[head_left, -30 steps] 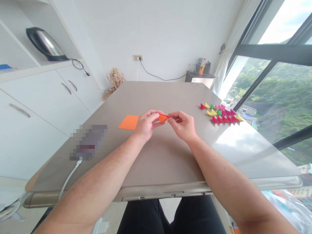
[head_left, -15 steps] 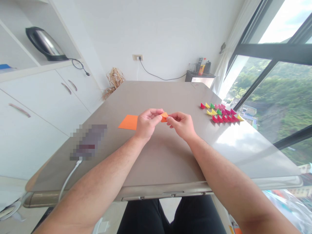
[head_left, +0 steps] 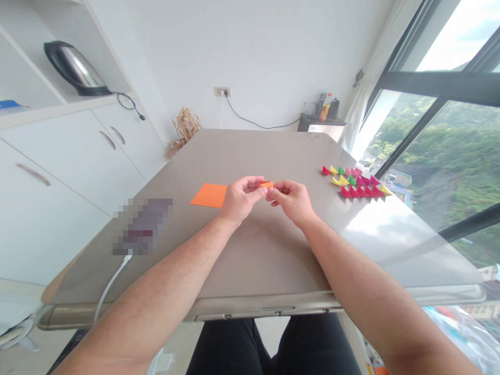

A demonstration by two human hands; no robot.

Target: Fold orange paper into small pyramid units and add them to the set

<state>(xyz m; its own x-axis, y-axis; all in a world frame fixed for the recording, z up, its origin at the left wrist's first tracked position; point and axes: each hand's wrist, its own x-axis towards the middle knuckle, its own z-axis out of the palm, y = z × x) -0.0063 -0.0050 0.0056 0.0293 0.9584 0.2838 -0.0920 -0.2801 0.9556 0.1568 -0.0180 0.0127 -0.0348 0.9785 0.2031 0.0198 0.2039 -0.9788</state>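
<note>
Left hand (head_left: 239, 200): grip pinched on the left end of the folded orange paper (head_left: 267, 185), right around mid-frame
Right hand (head_left: 291, 198): grip closed on its other end
Vs half a second ago: thumbs way closer together, paper's showing a flatter strip now
Orange sheet (head_left: 207, 195): same spot on the desk (head_left: 269, 255), left of centre
Little paper boats (head_left: 358, 191): rows unchanged, right side

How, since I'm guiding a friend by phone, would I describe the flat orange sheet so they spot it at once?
Start at the big grey-brown table. Just left of the person's left hand lies the orange sheet, partly hidden by that hand. It lies flat, unlike the small folded orange piece held between that hand and the right hand.
</note>
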